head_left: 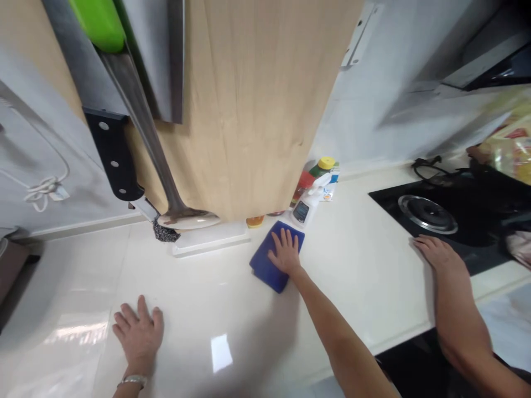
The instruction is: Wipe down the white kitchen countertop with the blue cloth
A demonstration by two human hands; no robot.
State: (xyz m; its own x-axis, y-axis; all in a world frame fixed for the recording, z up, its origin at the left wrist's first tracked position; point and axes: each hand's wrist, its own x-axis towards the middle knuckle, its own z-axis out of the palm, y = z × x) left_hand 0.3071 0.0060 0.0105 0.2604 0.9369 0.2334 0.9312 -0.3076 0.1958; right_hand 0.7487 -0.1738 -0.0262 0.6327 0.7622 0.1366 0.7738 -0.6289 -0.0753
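My left hand, a bracelet at its wrist, lies palm down on the white countertop with its fingers spread. It touches only the counter. My right hand rests flat, fingers apart, on a folded blue cloth. The cloth lies on the counter just in front of a white spray bottle. Beside that bottle stand a container with a yellow cap and a red item, partly hidden by the hanging board.
A wooden board hangs close in front, bearing a green-handled spoon and a black-handled knife. Another person's hand rests by the black stove at right. A corded plug hangs at left.
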